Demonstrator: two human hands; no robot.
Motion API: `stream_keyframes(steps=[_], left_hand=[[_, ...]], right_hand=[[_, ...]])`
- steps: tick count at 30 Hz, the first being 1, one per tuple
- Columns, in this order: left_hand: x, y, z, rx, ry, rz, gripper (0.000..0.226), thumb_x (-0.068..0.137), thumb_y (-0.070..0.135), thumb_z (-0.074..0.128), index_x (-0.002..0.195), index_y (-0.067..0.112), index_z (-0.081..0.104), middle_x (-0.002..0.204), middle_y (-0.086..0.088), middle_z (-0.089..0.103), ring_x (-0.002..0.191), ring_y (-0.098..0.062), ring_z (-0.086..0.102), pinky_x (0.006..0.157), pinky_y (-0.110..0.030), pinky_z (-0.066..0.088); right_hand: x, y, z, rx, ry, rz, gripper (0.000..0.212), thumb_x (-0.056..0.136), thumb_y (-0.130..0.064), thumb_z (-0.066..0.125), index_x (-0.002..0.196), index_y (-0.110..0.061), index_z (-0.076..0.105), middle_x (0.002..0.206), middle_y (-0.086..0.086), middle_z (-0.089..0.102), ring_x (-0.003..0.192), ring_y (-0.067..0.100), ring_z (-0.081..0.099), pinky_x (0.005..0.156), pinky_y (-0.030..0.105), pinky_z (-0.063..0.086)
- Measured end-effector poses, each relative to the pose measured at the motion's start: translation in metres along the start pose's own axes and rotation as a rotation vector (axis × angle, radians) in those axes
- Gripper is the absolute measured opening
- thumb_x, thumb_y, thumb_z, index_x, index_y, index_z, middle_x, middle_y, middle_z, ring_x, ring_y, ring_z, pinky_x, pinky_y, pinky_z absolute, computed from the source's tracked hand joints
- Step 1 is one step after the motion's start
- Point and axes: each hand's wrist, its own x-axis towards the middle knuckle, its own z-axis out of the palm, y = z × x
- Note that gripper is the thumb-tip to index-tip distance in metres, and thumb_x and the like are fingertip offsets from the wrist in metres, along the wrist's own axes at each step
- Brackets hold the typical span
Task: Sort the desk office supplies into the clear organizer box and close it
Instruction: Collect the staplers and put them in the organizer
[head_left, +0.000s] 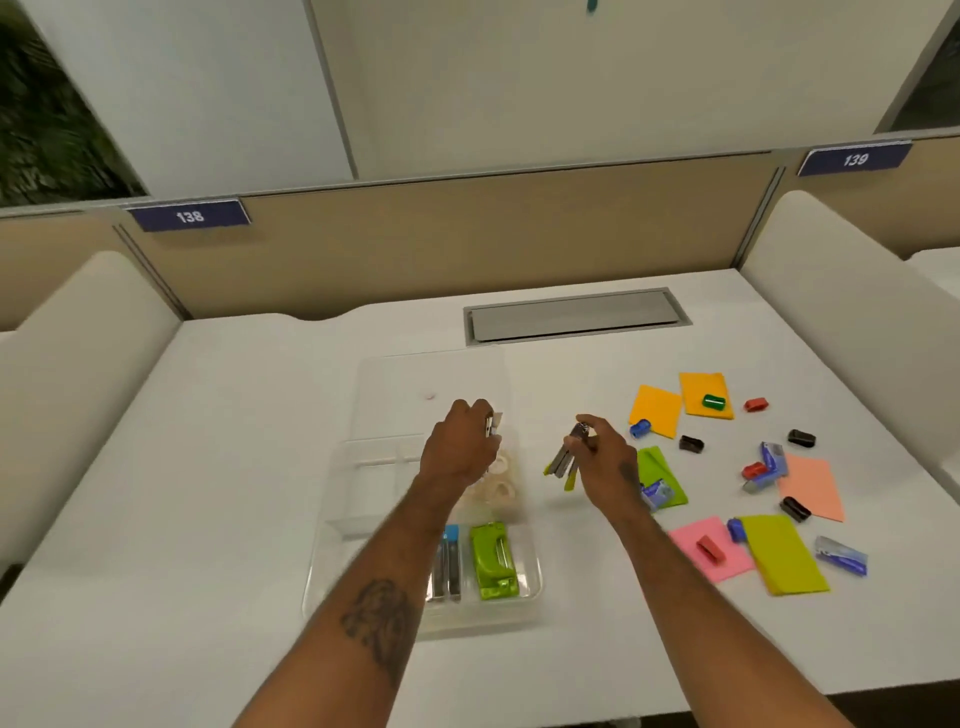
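Head view: a clear plastic organizer box (363, 525) sits open on the smooth white counter (208, 467), its long axis running away from the person and its flat lid (431, 384) lying beyond it. In the near compartments lie a glossy green stapler (493, 561) and slim tubes (449, 566), all lengthwise; pale tape rolls (496, 486) sit further in. The left hand (460, 447) is clenched over the box on a small metallic item that I cannot identify. The right hand (602, 452) pinches a bundle of yellow-tipped metal clips (563, 465) hanging downward, just right of the box. Flat paper sticky notes (782, 553) and small sharpeners (714, 400) are scattered to the right.
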Motion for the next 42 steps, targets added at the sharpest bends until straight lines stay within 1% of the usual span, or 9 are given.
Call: stream_keyframes(steps=[11, 16, 24, 28, 30, 32, 34, 35, 42], left_hand=[[-0.093, -0.081, -0.005, 0.019, -0.081, -0.159, 0.033, 0.082, 0.03, 0.065, 0.114, 0.021, 0.06, 0.111, -0.009, 0.055, 0.101, -0.029, 0.059, 0.084, -0.035, 0.051], [-0.11, -0.091, 0.005, 0.048, -0.114, -0.192, 0.032, 0.082, 0.032, 0.066, 0.111, 0.02, 0.061, 0.11, -0.008, 0.057, 0.097, -0.027, 0.06, 0.08, -0.033, 0.049], [-0.122, -0.099, 0.004, 0.12, -0.047, -0.213, 0.033, 0.088, 0.031, 0.058, 0.121, 0.025, 0.058, 0.118, -0.002, 0.054, 0.104, -0.027, 0.062, 0.083, -0.038, 0.051], [-0.12, -0.106, -0.009, 0.152, 0.011, -0.209, 0.036, 0.087, 0.023, 0.057, 0.123, 0.018, 0.057, 0.125, -0.003, 0.051, 0.109, -0.025, 0.057, 0.084, -0.041, 0.052], [-0.121, -0.109, -0.013, 0.16, 0.029, -0.207, 0.041, 0.088, 0.021, 0.054, 0.129, 0.018, 0.054, 0.132, -0.002, 0.048, 0.116, -0.024, 0.053, 0.088, -0.041, 0.051], [-0.122, -0.113, -0.014, 0.194, 0.04, -0.193, 0.044, 0.089, 0.023, 0.052, 0.133, 0.018, 0.049, 0.139, -0.003, 0.043, 0.121, -0.025, 0.048, 0.091, -0.041, 0.049], [-0.123, -0.115, -0.014, 0.228, 0.045, -0.179, 0.047, 0.091, 0.027, 0.051, 0.137, 0.018, 0.044, 0.147, -0.004, 0.036, 0.129, -0.027, 0.042, 0.095, -0.042, 0.045], [-0.124, -0.116, -0.014, 0.236, 0.046, -0.176, 0.049, 0.092, 0.029, 0.05, 0.139, 0.018, 0.041, 0.151, -0.006, 0.031, 0.133, -0.027, 0.038, 0.098, -0.043, 0.043], [-0.127, -0.118, -0.009, 0.323, 0.048, -0.107, 0.066, 0.1, 0.049, 0.034, 0.154, 0.02, 0.01, 0.163, -0.011, -0.002, 0.151, -0.028, -0.004, 0.12, -0.05, 0.012]], right_hand=[[-0.068, -0.037, 0.074, 0.092, -0.12, 0.016, 0.028, 0.088, -0.024, 0.065, 0.117, -0.022, 0.063, 0.105, 0.004, 0.069, 0.086, 0.014, 0.061, 0.073, 0.021, 0.043], [-0.076, -0.048, 0.08, 0.077, -0.219, -0.01, 0.023, 0.087, -0.029, 0.066, 0.11, -0.027, 0.065, 0.09, -0.002, 0.069, 0.077, 0.004, 0.063, 0.062, 0.015, 0.043], [-0.09, -0.048, 0.098, -0.028, -0.416, -0.037, 0.024, 0.086, -0.028, 0.066, 0.109, -0.024, 0.065, 0.092, 0.002, 0.07, 0.084, 0.017, 0.065, 0.079, 0.027, 0.05], [-0.095, -0.047, 0.107, -0.124, -0.497, -0.081, 0.022, 0.087, -0.03, 0.065, 0.108, -0.024, 0.066, 0.086, -0.006, 0.062, 0.073, 0.004, 0.057, 0.06, 0.015, 0.04], [-0.098, -0.047, 0.11, -0.177, -0.55, -0.108, 0.024, 0.088, -0.032, 0.063, 0.11, -0.024, 0.066, 0.093, -0.003, 0.064, 0.076, 0.005, 0.058, 0.056, 0.009, 0.038], [-0.1, -0.045, 0.113, -0.27, -0.578, -0.15, 0.031, 0.09, -0.035, 0.06, 0.119, -0.025, 0.062, 0.115, 0.002, 0.063, 0.095, 0.009, 0.059, 0.072, 0.009, 0.046], [-0.099, -0.043, 0.115, -0.397, -0.533, -0.21, 0.038, 0.092, -0.039, 0.055, 0.128, -0.028, 0.056, 0.133, 0.001, 0.054, 0.122, 0.018, 0.047, 0.1, 0.03, 0.042], [-0.099, -0.042, 0.115, -0.408, -0.499, -0.219, 0.039, 0.093, -0.04, 0.053, 0.13, -0.028, 0.054, 0.137, 0.001, 0.05, 0.129, 0.02, 0.041, 0.106, 0.036, 0.037], [-0.094, -0.035, 0.107, -0.493, -0.333, -0.2, 0.058, 0.092, -0.061, 0.039, 0.142, -0.032, 0.037, 0.156, 0.003, 0.027, 0.144, 0.021, 0.019, 0.115, 0.042, 0.024]])
